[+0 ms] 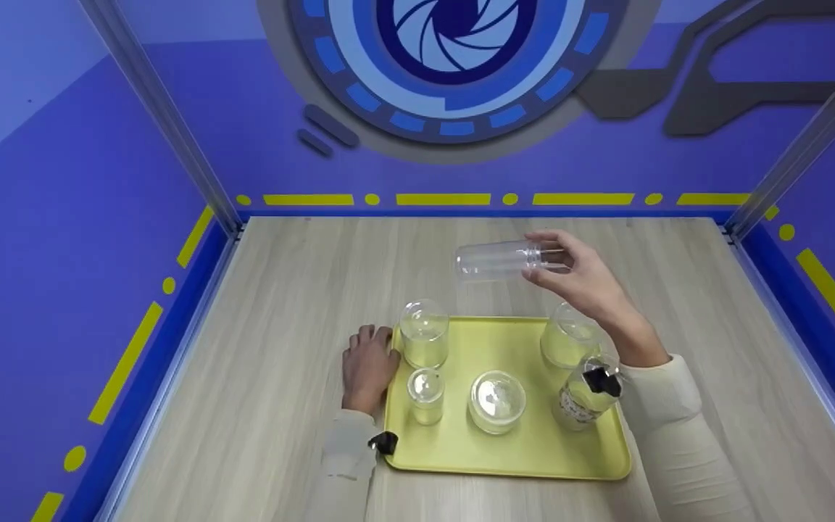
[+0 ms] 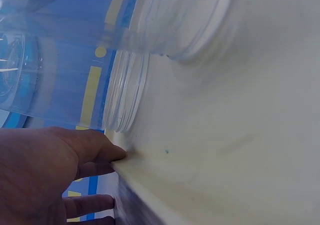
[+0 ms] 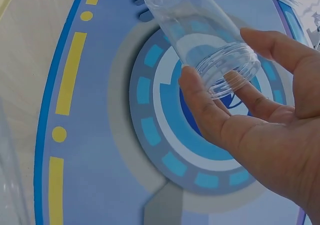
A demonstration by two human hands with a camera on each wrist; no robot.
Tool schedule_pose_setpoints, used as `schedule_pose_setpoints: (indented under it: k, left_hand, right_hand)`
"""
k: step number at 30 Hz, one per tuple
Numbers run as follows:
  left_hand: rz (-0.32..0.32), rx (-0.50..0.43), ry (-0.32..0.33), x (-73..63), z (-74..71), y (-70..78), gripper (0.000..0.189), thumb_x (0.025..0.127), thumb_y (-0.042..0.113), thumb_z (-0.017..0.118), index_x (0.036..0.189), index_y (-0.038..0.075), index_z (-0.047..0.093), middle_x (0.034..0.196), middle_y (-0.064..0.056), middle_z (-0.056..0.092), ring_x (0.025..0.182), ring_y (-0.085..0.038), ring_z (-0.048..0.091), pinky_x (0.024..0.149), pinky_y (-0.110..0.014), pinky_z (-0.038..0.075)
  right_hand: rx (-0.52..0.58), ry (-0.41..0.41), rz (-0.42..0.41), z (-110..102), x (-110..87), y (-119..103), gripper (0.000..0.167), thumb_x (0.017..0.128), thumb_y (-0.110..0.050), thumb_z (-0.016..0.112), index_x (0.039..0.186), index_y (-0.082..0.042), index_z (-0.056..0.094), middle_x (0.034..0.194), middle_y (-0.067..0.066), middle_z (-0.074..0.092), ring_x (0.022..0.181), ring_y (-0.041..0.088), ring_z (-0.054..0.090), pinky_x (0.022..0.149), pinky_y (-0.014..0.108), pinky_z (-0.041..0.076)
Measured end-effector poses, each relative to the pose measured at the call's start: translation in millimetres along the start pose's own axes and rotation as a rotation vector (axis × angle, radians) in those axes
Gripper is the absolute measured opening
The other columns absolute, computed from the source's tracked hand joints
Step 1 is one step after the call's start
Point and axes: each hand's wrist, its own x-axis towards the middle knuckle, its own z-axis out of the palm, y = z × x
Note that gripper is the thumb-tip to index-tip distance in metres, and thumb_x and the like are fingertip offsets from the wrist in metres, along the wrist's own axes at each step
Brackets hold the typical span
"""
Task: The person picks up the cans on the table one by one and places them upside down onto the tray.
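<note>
My right hand [image 1: 578,272] holds a clear plastic jar [image 1: 493,261] by its threaded mouth, thumb on one side and fingers on the other. The jar lies sideways in the air beyond the tray, its closed base pointing left. In the right wrist view, the fingertips are round the jar's threaded rim [image 3: 227,70]. At the left edge of the yellow tray [image 1: 504,460], my left hand [image 1: 370,366] grips the rim, one digit on top and other fingers against the side. Close by that hand stand a wide clear jar [image 1: 425,337] and a small clear jar [image 1: 426,399].
A squat clear jar [image 1: 497,406] stands mid-tray. At the tray's right are another clear jar [image 1: 566,341], partly behind the right wrist, and a jar with a patterned band [image 1: 578,406]. Blue printed panels [image 1: 461,174] enclose the wooden table [image 1: 301,275] at the back and sides.
</note>
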Motion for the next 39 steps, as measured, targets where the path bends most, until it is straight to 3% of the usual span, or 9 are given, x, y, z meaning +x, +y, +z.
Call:
schedule_pose_setpoints:
  k: [7,18,39]
  left_hand:
    - [0.005,0.015,0.007,-0.8,0.6,-0.6,0.036,0.098,0.022,0.068,0.131,0.009,0.070,0.140,-0.020,0.057,0.126,-0.042,0.054,0.096,-0.060,0.049]
    - [0.008,0.003,0.003,-0.5,1.5,-1.0,0.037,0.098,0.022,0.067,0.132,0.009,0.069,0.141,-0.020,0.056,0.126,-0.041,0.053,0.097,-0.059,0.048]
    - [-0.009,0.001,-0.019,-0.6,-0.6,0.5,0.038,0.100,0.022,0.066,0.136,0.008,0.068,0.145,-0.021,0.054,0.132,-0.043,0.050,0.102,-0.060,0.046]
  right_hand:
    - [0.007,0.020,0.021,-5,-8.5,-1,0.059,0.097,-0.007,0.077,0.150,0.003,0.053,0.140,0.024,0.059,0.126,0.038,0.061,0.094,0.026,0.056]
    - [0.111,0.052,0.049,-3,-29.1,-3,0.058,0.097,-0.008,0.077,0.150,-0.002,0.054,0.136,0.020,0.060,0.119,0.024,0.065,0.093,0.029,0.057]
    - [0.219,0.063,0.036,0,-47.7,-9,0.057,0.098,-0.004,0.076,0.150,0.001,0.053,0.135,0.019,0.061,0.119,0.023,0.066,0.098,0.031,0.056]
